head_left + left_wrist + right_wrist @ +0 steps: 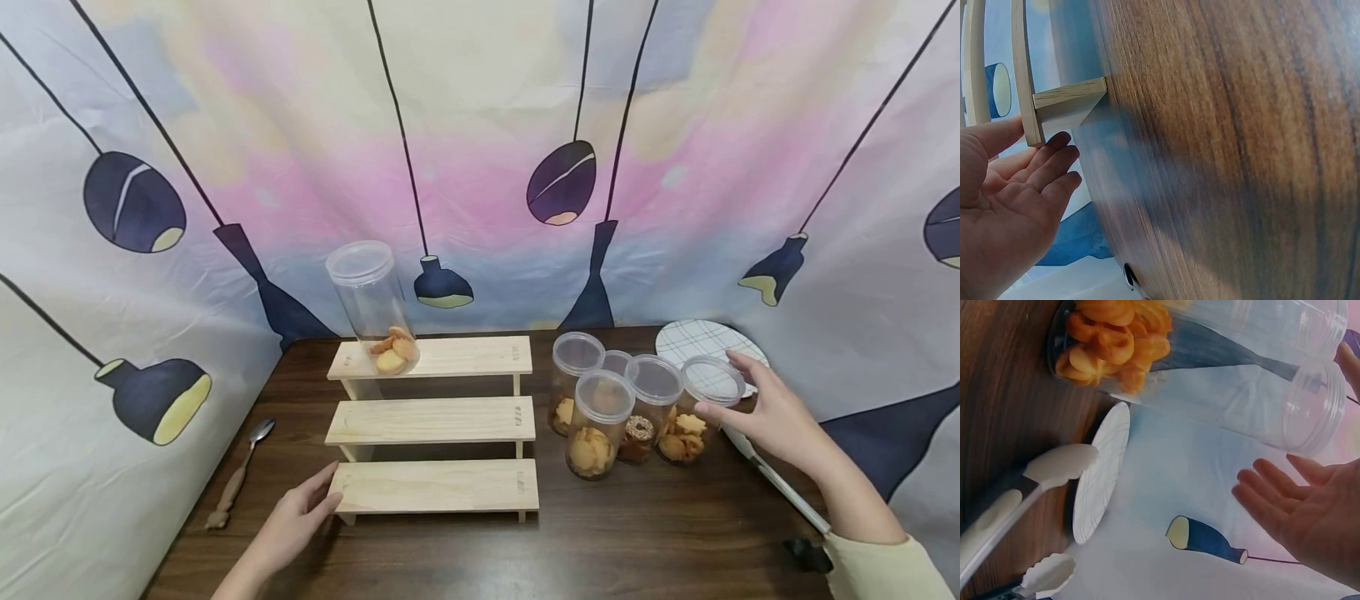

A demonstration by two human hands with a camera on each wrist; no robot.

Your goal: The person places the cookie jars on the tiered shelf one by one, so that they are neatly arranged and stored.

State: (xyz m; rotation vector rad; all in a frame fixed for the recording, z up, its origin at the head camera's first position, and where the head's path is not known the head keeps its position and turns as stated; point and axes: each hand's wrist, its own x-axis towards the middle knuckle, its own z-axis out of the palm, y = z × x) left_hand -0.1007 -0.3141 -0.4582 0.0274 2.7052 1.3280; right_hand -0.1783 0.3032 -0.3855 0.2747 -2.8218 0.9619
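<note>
My left hand (296, 517) holds the left end of the lowest board of a three-step wooden display stand (435, 487), with the board's end between thumb and fingers. In the left wrist view, the other fingers (1060, 164) spread loosely below it. My right hand (776, 412) is at the rightmost clear jar (682, 433), its thumb and fingers spread on either side of the lid (714, 380). Twisted golden cookies (1113, 347) fill the bottom of that jar in the right wrist view. A tall lidded jar (367, 292) with a few round cookies stands on the top step's left.
Several other lidded jars of cookies (592, 442) cluster right of the stand. Behind my right hand is a white checked plate (678, 333), with tongs (787, 485) in front of it. A wooden-handled spoon (238, 477) lies on the left. A printed cloth (480, 167) hangs behind.
</note>
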